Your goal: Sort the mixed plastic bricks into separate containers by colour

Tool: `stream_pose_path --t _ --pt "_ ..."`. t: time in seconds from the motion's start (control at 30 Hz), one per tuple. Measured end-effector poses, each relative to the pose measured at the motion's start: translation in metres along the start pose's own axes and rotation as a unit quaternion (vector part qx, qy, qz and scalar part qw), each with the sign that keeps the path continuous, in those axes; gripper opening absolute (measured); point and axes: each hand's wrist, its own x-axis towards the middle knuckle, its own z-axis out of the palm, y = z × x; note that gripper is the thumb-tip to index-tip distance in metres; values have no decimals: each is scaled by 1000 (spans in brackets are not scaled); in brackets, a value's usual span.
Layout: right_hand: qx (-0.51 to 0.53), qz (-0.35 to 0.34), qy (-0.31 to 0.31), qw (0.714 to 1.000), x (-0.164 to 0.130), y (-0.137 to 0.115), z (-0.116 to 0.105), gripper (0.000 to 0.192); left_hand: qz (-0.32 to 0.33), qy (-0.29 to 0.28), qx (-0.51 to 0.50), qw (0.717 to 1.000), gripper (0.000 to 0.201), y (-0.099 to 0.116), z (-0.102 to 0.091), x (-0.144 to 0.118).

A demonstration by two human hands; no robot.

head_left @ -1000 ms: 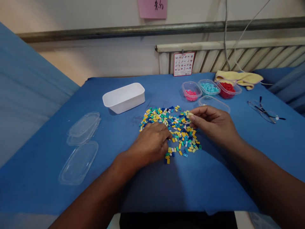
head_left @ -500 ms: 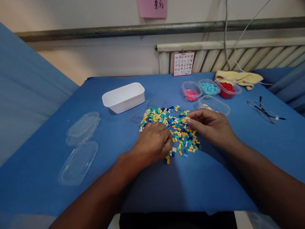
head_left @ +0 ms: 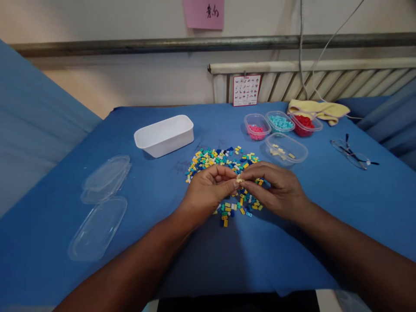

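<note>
Left hand and right hand meet fingertip to fingertip, both pinching one pale cream brick | brick between them, above loose brick pile | long axis too small to tell | hands equally near

Readable marks: few. Pink sticky note on the wall, straight above the white tub, carries two dark handwritten characters, too small to make out. Small red-bordered card clipped to the radiator, right of the tub, shows rows of tiny printed figures; its text is illegible.
</note>
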Motion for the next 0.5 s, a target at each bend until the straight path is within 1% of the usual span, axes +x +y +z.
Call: stream_pose_path --t 0.1,0.2,0.27,0.37,0.5 --pt "-73 -83 -12 994 0 2 0 19 -28 12 -31 999 46 -1 1 -2" --pt "-139 -148 -29 979 0 2 -2 25 -69 -12 -72 995 51 0 3 -6" --pt "-163 -167 -44 971 1 1 -5 27 -80 -34 -92 992 52 1 3 -8" --pt "-185 -176 -63 965 1 0 -10 29 -81 -63 -103 989 51 3 2 -10" --pt "-203 -185 -79 958 -1 2 -14 30 -74 -94 -67 991 46 2 2 -10"
